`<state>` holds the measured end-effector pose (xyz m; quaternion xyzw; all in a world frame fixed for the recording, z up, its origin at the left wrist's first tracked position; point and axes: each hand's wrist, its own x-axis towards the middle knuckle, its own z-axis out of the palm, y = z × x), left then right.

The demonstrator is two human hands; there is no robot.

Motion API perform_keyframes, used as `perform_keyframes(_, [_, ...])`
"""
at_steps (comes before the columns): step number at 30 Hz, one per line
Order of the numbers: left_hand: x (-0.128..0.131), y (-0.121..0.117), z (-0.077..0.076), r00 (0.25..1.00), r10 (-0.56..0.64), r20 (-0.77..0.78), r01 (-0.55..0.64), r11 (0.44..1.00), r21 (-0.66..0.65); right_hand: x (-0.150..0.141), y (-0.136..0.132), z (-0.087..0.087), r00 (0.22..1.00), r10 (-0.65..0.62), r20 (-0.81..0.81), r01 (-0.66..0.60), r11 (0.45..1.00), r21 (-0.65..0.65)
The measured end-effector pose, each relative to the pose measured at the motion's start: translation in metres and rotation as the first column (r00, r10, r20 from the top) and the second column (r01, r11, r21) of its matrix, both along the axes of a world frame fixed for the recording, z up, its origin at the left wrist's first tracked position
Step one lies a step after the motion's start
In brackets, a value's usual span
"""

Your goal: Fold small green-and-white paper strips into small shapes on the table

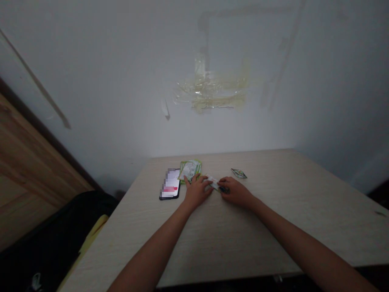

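Your left hand [199, 192] and right hand [237, 191], fingers bent and partly closed, pinch a flat, thin whitish packet [213, 182] between them at the pale wood-grain table [273, 227]; long axis slants, left end farther from you (material: can't tell). Green-edged packets [191, 169] overlap beside your left hand.

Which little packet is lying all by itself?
The small, flat white-and-green packet beyond the right hand. Others form the green-and-white pile beside the black-edged phone; the right hand holds a whitish packet.
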<state>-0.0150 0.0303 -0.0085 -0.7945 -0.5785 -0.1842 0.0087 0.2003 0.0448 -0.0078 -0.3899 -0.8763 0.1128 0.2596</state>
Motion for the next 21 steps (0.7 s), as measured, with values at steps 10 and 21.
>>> perform_keyframes(10, [-0.0011, 0.0032, -0.0013, 0.999, -0.008, 0.045, 0.008, 1.000, -0.021, 0.0001, -0.0042, 0.0095, 0.998, -0.016, 0.058, 0.015, 1.000, 0.010])
perform_keyframes(21, [0.0010, 0.0057, -0.0010, 0.997, 0.023, 0.072, -0.025, 0.999, 0.028, -0.0020, -0.0005, 0.0043, 0.999, -0.023, 0.026, 0.023, 1.000, 0.006])
